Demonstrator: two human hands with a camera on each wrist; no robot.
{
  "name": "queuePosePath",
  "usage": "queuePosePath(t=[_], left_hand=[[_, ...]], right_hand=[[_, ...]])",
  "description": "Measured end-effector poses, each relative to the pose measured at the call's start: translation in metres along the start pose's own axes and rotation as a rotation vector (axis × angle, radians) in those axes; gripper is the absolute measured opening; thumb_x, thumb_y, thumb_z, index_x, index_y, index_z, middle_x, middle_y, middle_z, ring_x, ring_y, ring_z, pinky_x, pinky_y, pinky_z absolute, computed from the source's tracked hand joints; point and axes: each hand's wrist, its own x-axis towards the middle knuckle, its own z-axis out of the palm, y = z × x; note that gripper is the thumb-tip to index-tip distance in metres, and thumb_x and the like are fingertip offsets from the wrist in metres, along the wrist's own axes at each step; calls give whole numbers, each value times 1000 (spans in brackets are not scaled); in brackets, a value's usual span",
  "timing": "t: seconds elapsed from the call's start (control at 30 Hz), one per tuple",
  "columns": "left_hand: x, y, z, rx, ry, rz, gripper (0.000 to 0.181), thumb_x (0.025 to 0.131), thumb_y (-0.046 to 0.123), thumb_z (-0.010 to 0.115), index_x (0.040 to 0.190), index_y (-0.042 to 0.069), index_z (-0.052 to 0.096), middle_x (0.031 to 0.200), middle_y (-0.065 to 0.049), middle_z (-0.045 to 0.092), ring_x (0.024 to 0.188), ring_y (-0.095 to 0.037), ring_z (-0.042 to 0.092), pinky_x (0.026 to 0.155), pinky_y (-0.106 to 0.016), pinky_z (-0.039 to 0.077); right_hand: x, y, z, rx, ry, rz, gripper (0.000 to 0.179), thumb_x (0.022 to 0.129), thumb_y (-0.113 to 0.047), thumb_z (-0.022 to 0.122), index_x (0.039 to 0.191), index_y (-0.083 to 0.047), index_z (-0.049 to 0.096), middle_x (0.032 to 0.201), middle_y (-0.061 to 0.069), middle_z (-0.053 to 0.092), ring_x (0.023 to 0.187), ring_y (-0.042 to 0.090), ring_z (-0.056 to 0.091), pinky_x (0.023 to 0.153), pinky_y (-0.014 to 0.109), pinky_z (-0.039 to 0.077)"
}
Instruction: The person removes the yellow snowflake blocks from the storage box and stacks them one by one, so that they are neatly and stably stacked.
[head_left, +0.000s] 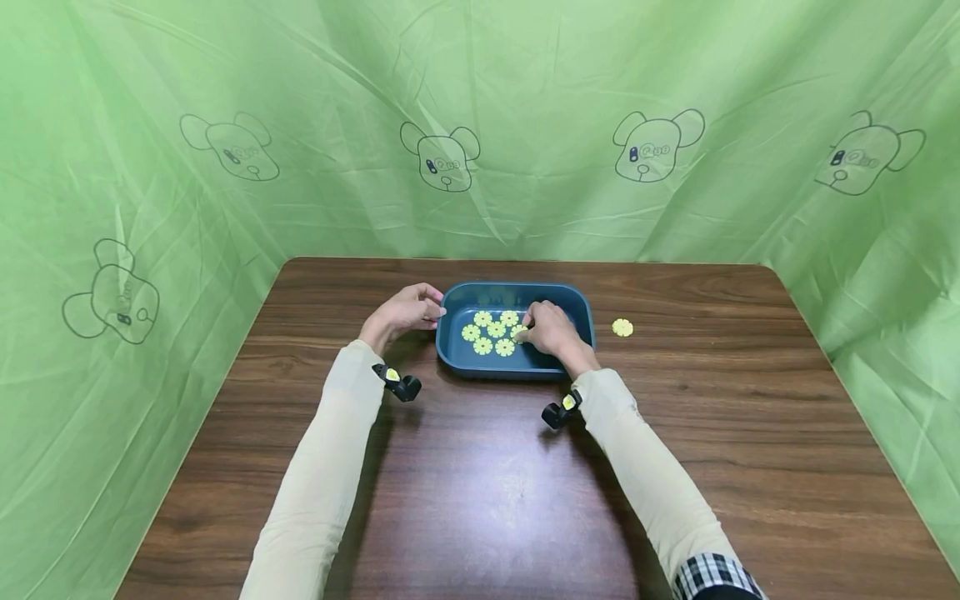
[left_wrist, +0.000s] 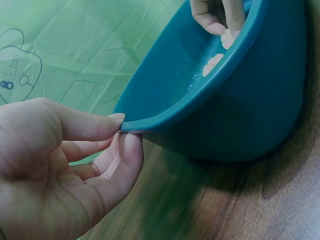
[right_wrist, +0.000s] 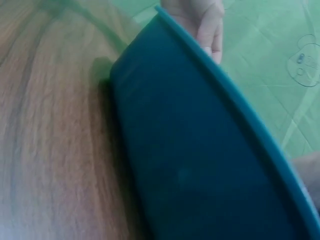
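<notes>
A dark teal plastic basin [head_left: 517,374] stands on the table, with several pale yellow flower-shaped pieces [head_left: 483,345] lying on its floor. At its left end my left hand [head_left: 405,312] pinches the rim between thumb and fingers; the left wrist view shows this grip closely. My right hand [head_left: 553,330] reaches down inside the basin's right half. Its thumb and fingertips pinch one yellow flower-shaped piece [left_wrist: 228,39], beside the others. In the right wrist view the basin wall [right_wrist: 185,130] hides the right hand's fingertips.
One more yellow flower-shaped piece [head_left: 622,327] lies on the brown wooden table [head_left: 750,417], right of the basin. Green cloth [head_left: 540,217] with printed bear heads hangs behind and on both sides. A black wrist camera [head_left: 407,387] is strapped at each sleeve.
</notes>
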Motion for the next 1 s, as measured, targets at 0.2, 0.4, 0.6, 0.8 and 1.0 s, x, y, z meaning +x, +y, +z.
queuePosePath(t=[0.2, 0.4, 0.6, 0.8, 1.0], left_hand=[[0, -2, 1, 10, 4, 4, 36, 93, 2, 56, 126, -2, 41, 99, -11, 53, 81, -17, 55, 95, -44, 49], [2, -3, -1, 18, 7, -2, 38, 93, 3, 57, 127, -2, 41, 100, -10, 53, 81, -17, 56, 85, -33, 53], [2, -3, 0, 20, 10, 2, 36, 93, 2, 57, 126, -1, 42, 100, -11, 54, 79, -15, 56, 91, -40, 52], [2, -2, 0, 12, 5, 3, 37, 93, 2, 56, 126, -2, 41, 100, -10, 53, 79, -14, 56, 97, -44, 48], [1, -1, 0, 10, 0, 2, 39, 93, 2, 56, 128, -3, 40, 100, -11, 52, 79, -15, 55, 100, -46, 46]], right_hand=[[-5, 2, -3, 168, 29, 15, 17, 87, -25, 71, 85, -9, 65, 91, 6, 62, 82, 22, 53, 71, 32, 44], [-8, 3, -6, 319, 69, 16, 17, 88, -26, 70, 91, -10, 65, 93, 6, 65, 84, 21, 56, 73, 31, 45], [-11, 3, -14, 432, 87, 28, 19, 89, -30, 68, 93, -12, 64, 96, 6, 64, 85, 21, 54, 72, 31, 45], [-14, 4, -27, 485, 145, -16, 21, 89, -29, 69, 93, -10, 65, 96, 8, 64, 85, 21, 54, 72, 30, 44], [-15, 11, -41, 529, 209, -25, 21, 89, -28, 68, 94, -8, 65, 94, 8, 62, 84, 20, 52, 71, 30, 43]])
